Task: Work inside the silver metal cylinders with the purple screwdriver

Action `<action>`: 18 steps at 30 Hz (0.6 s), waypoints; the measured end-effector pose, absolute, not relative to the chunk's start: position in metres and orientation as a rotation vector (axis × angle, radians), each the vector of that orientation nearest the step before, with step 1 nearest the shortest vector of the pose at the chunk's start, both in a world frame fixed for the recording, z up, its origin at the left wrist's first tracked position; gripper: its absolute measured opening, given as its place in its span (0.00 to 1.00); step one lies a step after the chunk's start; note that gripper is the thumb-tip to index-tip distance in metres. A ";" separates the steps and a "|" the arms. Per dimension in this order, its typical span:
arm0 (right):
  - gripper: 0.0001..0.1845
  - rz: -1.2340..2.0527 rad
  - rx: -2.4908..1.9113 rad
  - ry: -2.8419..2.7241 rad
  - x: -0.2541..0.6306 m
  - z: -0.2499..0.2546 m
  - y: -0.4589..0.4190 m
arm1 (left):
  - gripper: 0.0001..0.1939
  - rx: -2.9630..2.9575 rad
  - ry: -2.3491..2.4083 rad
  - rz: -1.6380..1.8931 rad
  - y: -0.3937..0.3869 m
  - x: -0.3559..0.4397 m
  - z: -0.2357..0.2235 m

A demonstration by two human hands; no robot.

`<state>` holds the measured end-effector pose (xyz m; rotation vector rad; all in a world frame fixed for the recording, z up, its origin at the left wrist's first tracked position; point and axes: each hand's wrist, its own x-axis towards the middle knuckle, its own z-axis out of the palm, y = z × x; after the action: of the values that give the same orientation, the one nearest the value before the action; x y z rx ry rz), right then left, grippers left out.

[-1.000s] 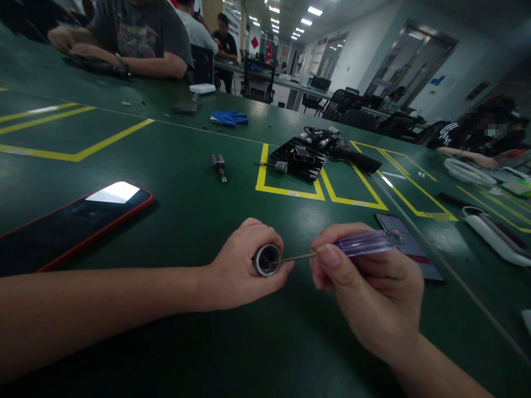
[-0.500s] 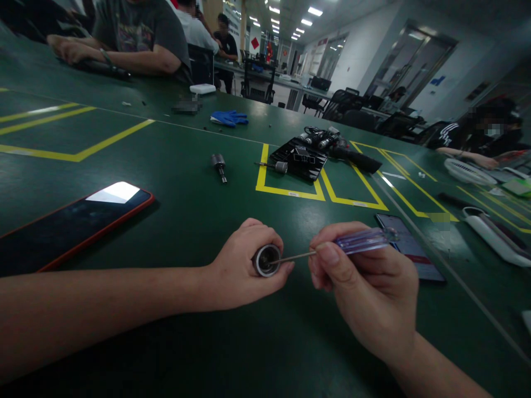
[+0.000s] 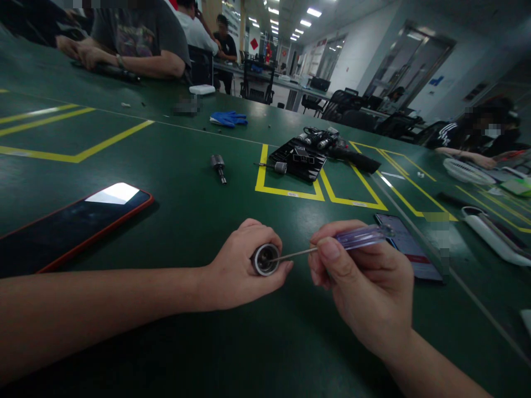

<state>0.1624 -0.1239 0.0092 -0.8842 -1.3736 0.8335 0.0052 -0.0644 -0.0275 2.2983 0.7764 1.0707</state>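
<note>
My left hand point(image 3: 244, 268) is wrapped round a hollow metal cylinder point(image 3: 265, 260), its open end turned toward me. Between the fingers and thumb of my right hand point(image 3: 360, 271) is a screwdriver point(image 3: 360, 237) with a clear purple handle. Its thin shaft points left and the tip reaches into the mouth of the cylinder; what the tip touches inside is too dark to tell. Past my hands, a small metal part with a narrow stem point(image 3: 218, 167) lies on the green table point(image 3: 186, 221). A similar metal part point(image 3: 279, 167) rests by a black bag point(image 3: 305, 160).
A red-edged phone point(image 3: 83, 221) lies on the left, and another phone point(image 3: 409, 246) is behind my right hand. Farther off are a blue glove point(image 3: 228, 119), cables point(image 3: 321, 137) and a white device point(image 3: 495, 240). A person in a grey shirt point(image 3: 141, 38) sits across the table.
The screwdriver and my right hand have shifted very slightly left, with the handle a little higher. My left hand keeps its hold on the cylinder. The person across has moved their hands slightly right.
</note>
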 end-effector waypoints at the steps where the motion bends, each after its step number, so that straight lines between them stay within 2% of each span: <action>1: 0.04 0.832 -0.889 -1.378 0.162 0.009 -0.124 | 0.06 2.296 0.782 1.072 -0.065 0.005 -0.028; 12: 0.05 0.724 -0.904 -1.401 0.164 0.007 -0.124 | 0.06 2.284 0.779 1.060 -0.063 0.005 -0.028; 18: 0.09 0.468 -0.936 -1.651 0.168 0.011 -0.131 | 0.07 2.254 0.823 1.042 -0.065 0.004 -0.029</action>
<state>0.1680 -0.1315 0.0110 -0.9355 -1.6510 0.4682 0.0041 -0.0651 -0.0292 2.2543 0.8227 1.0424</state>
